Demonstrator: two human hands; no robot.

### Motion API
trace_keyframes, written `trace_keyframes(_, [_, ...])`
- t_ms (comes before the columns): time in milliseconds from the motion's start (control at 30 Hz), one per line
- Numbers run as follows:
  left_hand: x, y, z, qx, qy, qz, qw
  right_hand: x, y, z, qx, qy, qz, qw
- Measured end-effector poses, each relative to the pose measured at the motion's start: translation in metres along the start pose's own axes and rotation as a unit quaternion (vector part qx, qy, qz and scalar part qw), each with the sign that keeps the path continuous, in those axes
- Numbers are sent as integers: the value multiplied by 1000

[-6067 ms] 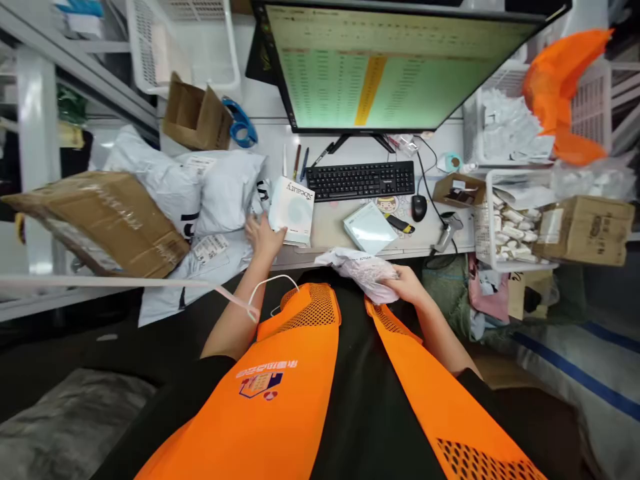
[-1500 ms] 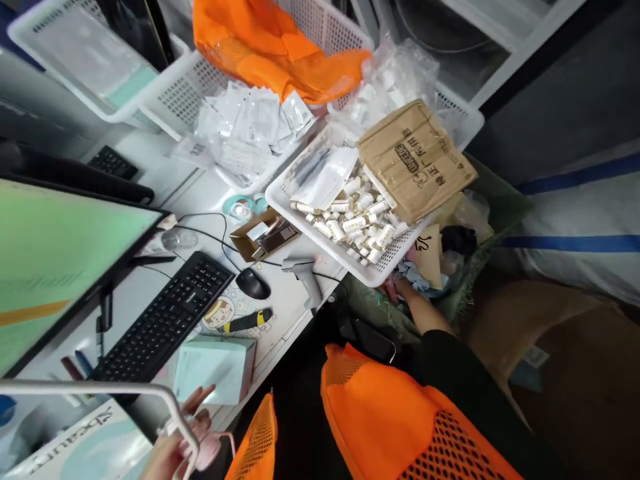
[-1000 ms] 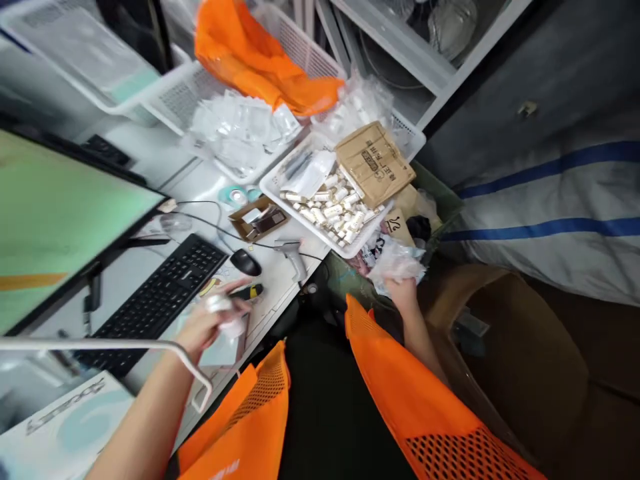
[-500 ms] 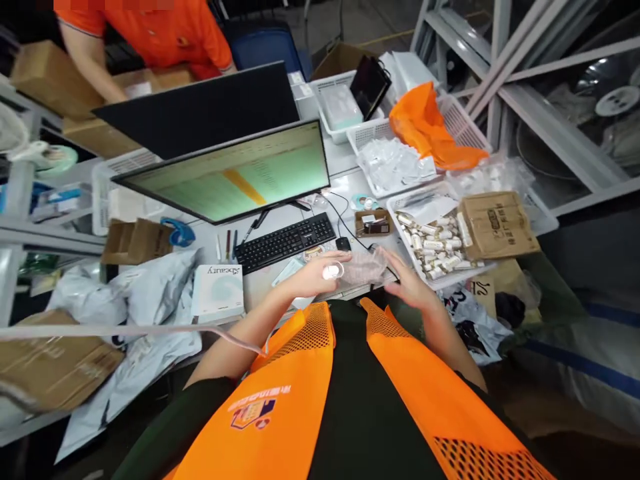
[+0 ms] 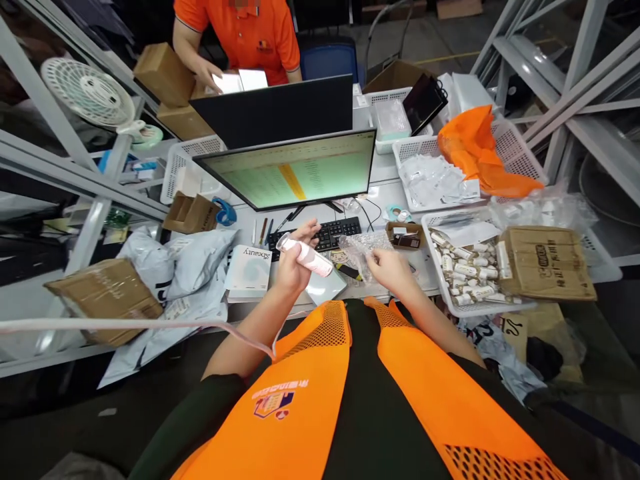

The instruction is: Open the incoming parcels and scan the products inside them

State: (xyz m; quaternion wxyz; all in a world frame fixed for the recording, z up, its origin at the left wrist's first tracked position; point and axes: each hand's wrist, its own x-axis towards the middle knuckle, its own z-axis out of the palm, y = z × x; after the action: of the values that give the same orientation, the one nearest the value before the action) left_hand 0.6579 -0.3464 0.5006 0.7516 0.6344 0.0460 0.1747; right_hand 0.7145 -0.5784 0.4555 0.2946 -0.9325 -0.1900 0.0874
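Observation:
My left hand (image 5: 295,265) is closed around a pale pink and white tube-shaped container (image 5: 313,260) with a clear or white end, tilted above the desk. Its label is too small to read. In my right hand (image 5: 390,270) a piece of clear bubble wrap (image 5: 361,248) is pinched, hanging toward the left over the mouse area. The wrap is apart from the tube. Beneath my hands are the black keyboard (image 5: 336,233), partly covered, and a pale flat box or sheet (image 5: 325,288) at the desk's front edge.
A white basket (image 5: 453,308) of small vials stands at right, with a cardboard box (image 5: 549,263) on it. A monitor (image 5: 290,170) stands ahead. At left lie a white "beauty" box (image 5: 249,268) and grey mailer bags (image 5: 193,273). Across the desk a person in orange (image 5: 250,33) handles something white.
The bubble wrap was between both hands; now the tube is in my left hand, moved left and raised, and the wrap is in my right. The view has turned left.

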Motion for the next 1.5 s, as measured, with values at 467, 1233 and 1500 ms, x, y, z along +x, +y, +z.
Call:
trace_keyframes(467, [-9, -43, 19, 134, 31, 27, 990, -9, -25, 8, 40, 24, -27, 999])
trace_keyframes(1233, [-23, -83, -15, 275, -369, -152, 875, -9, -3, 68, 622, 45, 129, 771])
trace_keyframes(1500, [-19, -78, 4, 359, -315, -148, 866, -7, 13, 82, 624, 67, 136, 767])
